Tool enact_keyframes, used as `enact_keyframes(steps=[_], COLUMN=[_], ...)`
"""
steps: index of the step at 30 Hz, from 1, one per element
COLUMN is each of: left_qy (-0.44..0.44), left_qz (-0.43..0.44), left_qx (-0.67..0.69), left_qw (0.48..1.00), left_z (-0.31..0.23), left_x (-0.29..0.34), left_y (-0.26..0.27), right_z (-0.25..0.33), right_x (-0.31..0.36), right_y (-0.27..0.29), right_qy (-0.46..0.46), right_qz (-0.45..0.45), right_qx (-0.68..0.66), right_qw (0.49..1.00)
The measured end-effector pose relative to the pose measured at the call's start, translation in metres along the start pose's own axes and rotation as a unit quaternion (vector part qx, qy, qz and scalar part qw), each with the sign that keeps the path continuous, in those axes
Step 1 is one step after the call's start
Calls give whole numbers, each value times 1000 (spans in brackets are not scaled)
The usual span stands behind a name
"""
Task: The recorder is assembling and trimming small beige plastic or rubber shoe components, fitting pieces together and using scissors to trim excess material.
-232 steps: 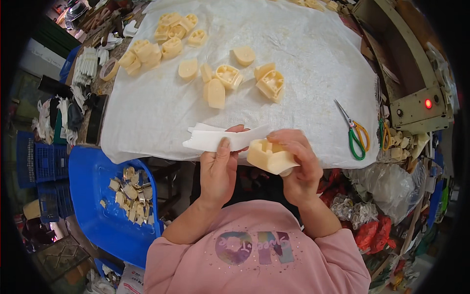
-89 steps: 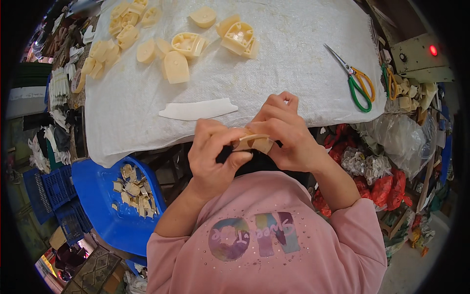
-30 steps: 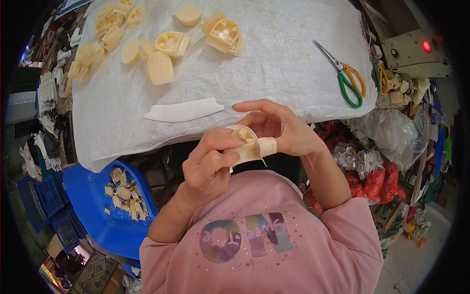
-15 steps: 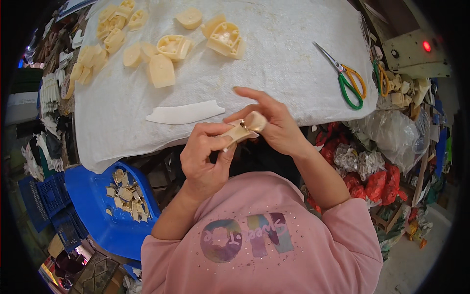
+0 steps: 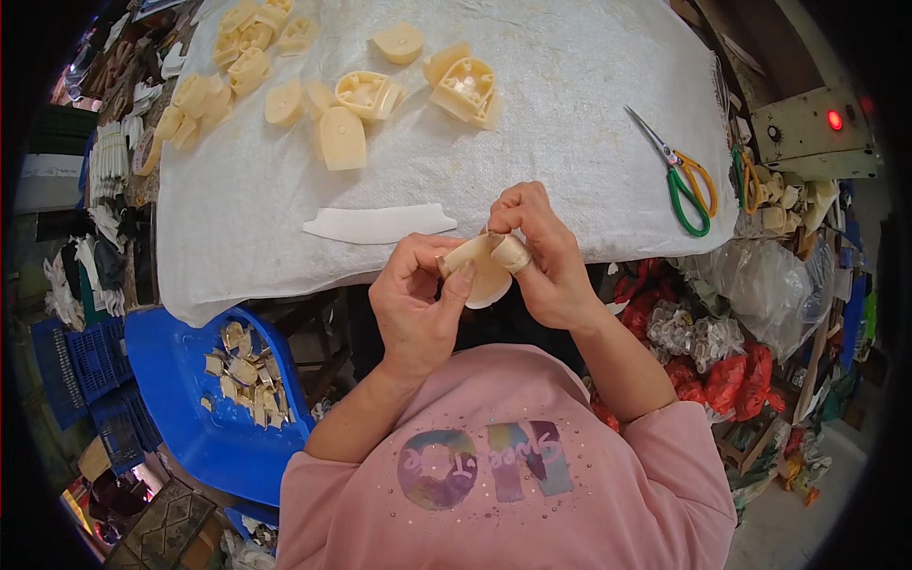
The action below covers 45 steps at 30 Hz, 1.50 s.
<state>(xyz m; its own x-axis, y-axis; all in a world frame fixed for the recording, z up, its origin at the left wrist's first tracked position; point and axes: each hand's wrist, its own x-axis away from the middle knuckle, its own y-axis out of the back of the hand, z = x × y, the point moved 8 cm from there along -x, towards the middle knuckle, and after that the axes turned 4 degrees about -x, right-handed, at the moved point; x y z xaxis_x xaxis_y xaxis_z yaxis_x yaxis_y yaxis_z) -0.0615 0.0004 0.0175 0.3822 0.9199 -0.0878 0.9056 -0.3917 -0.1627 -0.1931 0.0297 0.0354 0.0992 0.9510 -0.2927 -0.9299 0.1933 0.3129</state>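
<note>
Past the table's near edge, my two hands hold a cream plastic shoe heel [image 5: 484, 288] with a shiny beige-gold covering strip [image 5: 512, 253] around it. My left hand [image 5: 413, 299] is closed on the heel, its thumb pressing the pale face. At the other side my right hand [image 5: 546, 256] is closed, pinching the covering strip between thumb and curled fingers. Just beyond the left hand lies a curved white strip [image 5: 380, 223], flat on the cloth. More cream heels [image 5: 342, 140] are scattered over the far left and middle of the table.
Scissors [image 5: 689, 195] with green and yellow handles lie at the table's right on the white woven cloth [image 5: 570, 142]. A blue plastic chair [image 5: 180, 418] at left holds covered heels [image 5: 252, 375]. Red bags [image 5: 741, 385], clear plastic [image 5: 769, 275] and a machine box [image 5: 817, 133] stand right.
The heel has been turned so its pale face shows. My right hand's stretched fingers have curled in to pinch the covering strip. The whole view has shifted slightly.
</note>
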Motion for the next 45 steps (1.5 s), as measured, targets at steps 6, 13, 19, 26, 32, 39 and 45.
enact_keyframes(steps=[6, 13, 19, 26, 32, 39, 45], left_qy=[17, -16, 74, 79, -73, -312, -197], left_qz=[13, 53, 40, 36, 28, 45, 80], left_qx=[-2, -21, 31, 16, -153, -284, -170], left_qw=[1000, 998, 996, 996, 985, 906, 962], left_z=[1, 0, 6, 12, -13, -40, -38], left_x=[0, 1, 0, 6, -2, 10, -1], left_y=[-2, -8, -5, -12, -4, -12, -6], right_z=[3, 15, -24, 17, -7, -22, 2], right_x=[-1, 6, 9, 3, 16, 22, 4], right_y=[5, 5, -2, 9, 13, -6, 25], right_qy=[-18, 35, -174, 37, -82, -281, 23], right_qz=[-10, -16, 33, 8, -24, 98, 21], right_qx=[-65, 80, -350, 165, -265, -410, -156], right_qw=[998, 996, 920, 986, 960, 862, 987])
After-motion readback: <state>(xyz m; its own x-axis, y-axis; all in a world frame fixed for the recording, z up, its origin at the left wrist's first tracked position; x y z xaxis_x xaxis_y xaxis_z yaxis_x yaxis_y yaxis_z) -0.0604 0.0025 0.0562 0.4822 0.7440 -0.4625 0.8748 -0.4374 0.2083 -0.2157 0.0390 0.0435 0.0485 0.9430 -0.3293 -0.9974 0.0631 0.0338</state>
